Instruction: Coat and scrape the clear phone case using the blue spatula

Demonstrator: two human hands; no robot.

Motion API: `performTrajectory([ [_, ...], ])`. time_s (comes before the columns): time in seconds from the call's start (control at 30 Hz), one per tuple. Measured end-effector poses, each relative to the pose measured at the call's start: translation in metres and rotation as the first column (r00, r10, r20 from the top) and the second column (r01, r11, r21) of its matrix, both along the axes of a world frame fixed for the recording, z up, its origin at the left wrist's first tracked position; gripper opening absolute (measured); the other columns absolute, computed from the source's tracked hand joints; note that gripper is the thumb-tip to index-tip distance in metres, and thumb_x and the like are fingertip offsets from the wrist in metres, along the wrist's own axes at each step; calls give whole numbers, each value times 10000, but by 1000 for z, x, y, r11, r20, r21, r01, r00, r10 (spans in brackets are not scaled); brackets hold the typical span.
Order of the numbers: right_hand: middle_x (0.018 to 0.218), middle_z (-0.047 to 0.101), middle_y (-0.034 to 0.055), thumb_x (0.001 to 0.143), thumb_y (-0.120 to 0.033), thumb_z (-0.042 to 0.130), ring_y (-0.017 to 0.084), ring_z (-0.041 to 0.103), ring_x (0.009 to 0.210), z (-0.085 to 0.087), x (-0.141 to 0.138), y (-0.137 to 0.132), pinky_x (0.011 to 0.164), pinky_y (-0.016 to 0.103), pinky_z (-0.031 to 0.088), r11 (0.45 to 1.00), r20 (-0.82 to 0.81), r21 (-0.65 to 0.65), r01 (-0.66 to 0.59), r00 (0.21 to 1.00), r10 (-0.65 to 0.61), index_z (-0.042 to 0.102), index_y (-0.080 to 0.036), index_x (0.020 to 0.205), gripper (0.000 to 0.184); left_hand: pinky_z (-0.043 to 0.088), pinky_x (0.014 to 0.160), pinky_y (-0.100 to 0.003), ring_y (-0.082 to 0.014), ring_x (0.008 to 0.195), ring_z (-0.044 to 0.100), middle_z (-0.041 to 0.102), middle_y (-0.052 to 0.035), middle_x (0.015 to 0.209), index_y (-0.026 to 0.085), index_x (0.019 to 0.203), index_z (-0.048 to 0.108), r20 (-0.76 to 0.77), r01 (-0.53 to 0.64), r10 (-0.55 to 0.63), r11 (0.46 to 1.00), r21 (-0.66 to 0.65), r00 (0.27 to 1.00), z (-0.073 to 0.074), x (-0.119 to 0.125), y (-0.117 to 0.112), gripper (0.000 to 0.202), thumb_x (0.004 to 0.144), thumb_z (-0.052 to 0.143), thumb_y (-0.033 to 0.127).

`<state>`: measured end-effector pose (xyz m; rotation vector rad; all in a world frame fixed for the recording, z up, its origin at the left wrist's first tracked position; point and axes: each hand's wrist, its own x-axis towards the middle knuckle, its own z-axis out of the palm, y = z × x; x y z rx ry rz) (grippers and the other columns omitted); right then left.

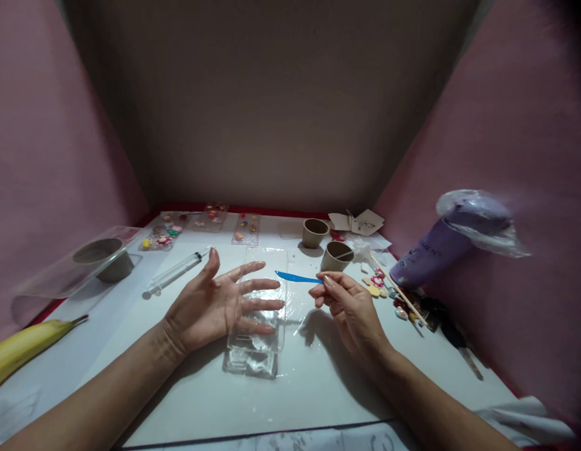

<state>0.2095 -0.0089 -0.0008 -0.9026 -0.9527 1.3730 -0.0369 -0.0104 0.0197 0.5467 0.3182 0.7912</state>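
My left hand (224,304) is open, palm up, with its fingers spread over a clear phone case (259,300) that lies on the white table (290,388). The fingers seem to hover just above the case. My right hand (344,300) is closed in a pinch on a thin blue spatula (294,277), whose tip points left toward the left hand's fingertips. A clear plastic film lies under and around the case.
A syringe (177,271) lies at left, a clear lid with a bowl (99,257) further left, and a banana (22,347) at the near left. Two paper cups (325,244), small charms (377,282), a wooden stick (398,289) and a purple tube (452,241) are at right.
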Motion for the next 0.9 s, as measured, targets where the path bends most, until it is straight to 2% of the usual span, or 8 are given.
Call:
performTrajectory([
  [0.27,622,681,12,749,-321,748,84,538,501,4,-2,-4,553,220,406,996,-1,-61,-65,998,65,680,-148,837,205,382,912,-693,-517,1238,447,479,-252,1359,152,1459,259,48,-1,1,1000,3,999,-4,-2,1,816,860,346,700],
  [0.43,664,686,8,788,-325,730,88,556,546,2,-1,-3,591,224,422,998,-20,1,-61,998,61,679,-161,882,195,386,906,-689,-497,1176,514,534,-235,1299,154,1466,246,50,2,-2,1000,1,999,-3,-2,2,833,854,333,712],
  [0.57,701,694,10,804,-334,722,102,572,592,2,0,-2,647,248,446,999,-31,30,-19,999,19,665,-174,900,194,411,890,-667,-490,1177,519,508,-251,1328,154,1466,241,29,17,-18,1000,15,999,-2,-1,1,839,852,310,722],
  [0.73,723,698,12,809,-342,715,118,581,614,2,-1,0,669,271,456,1000,-15,22,3,1000,-2,658,-180,914,201,419,879,-658,-484,1177,521,486,-264,1345,155,1461,246,26,46,-47,998,31,999,-1,0,0,845,845,317,730],
  [0.9,683,693,14,781,-344,730,104,560,559,2,-1,-2,621,253,440,999,3,-20,-38,999,38,672,-164,880,214,397,902,-670,-479,1183,517,498,-250,1332,163,1462,256,38,35,-36,999,22,999,-1,-1,0,829,852,328,719],
])
